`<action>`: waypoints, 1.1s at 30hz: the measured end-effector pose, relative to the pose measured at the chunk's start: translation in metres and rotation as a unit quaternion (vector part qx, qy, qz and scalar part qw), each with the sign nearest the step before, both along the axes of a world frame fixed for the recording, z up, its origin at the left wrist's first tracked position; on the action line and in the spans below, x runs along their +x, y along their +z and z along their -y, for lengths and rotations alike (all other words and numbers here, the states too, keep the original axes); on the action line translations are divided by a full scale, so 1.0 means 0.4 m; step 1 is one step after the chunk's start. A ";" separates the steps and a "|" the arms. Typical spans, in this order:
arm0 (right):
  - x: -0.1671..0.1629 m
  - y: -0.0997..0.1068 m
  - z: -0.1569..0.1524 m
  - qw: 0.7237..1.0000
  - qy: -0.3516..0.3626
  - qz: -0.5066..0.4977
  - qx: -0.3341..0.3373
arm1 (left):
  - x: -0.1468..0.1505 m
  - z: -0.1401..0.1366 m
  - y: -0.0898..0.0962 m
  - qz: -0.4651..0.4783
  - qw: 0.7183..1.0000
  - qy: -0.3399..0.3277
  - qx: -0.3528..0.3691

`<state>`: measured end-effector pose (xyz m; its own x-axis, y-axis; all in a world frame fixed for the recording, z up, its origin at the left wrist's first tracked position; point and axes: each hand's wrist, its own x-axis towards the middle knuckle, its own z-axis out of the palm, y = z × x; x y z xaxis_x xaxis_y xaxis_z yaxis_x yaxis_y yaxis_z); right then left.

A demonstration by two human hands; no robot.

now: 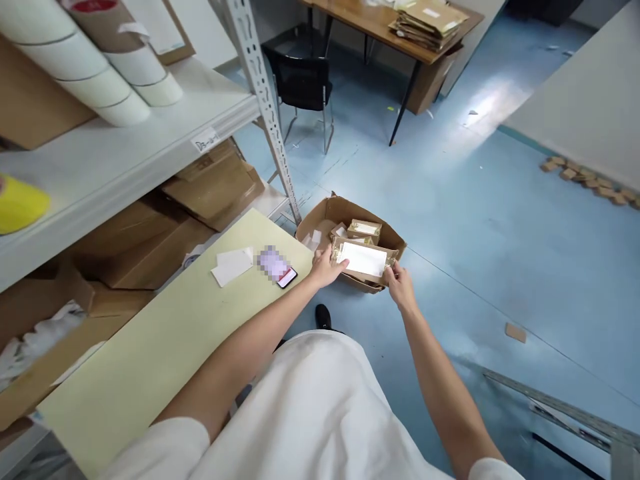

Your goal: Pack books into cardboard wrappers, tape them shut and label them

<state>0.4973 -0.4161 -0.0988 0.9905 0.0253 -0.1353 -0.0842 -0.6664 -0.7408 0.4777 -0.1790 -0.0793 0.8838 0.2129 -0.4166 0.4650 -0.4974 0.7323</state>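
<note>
Between my two hands is a small brown cardboard parcel with clear tape at its ends and a large white label on top. My left hand grips its left end, thumb over the label's edge. The parcel's right end is pinched by my right hand. Just beyond and below it stands an open cardboard box on the floor. Inside that box lie several smaller taped parcels with white labels, partly hidden by the held one.
On my left, a pale yellow board carries a phone and white paper slips. Metal shelving holds label rolls and cartons. Ahead are a black chair and wooden table. A metal frame stands at lower right.
</note>
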 end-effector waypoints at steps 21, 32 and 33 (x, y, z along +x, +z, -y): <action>-0.025 -0.053 -0.258 0.961 0.210 -0.095 0.150 | -0.348 -0.161 -0.031 0.052 0.985 0.143 -0.080; -0.428 0.053 -0.813 0.699 0.706 -0.093 0.073 | -1.020 -0.193 0.042 0.085 0.830 0.550 0.043; -0.489 0.060 -0.844 0.674 0.730 -0.088 0.073 | -1.077 -0.183 0.038 0.083 0.808 0.582 0.044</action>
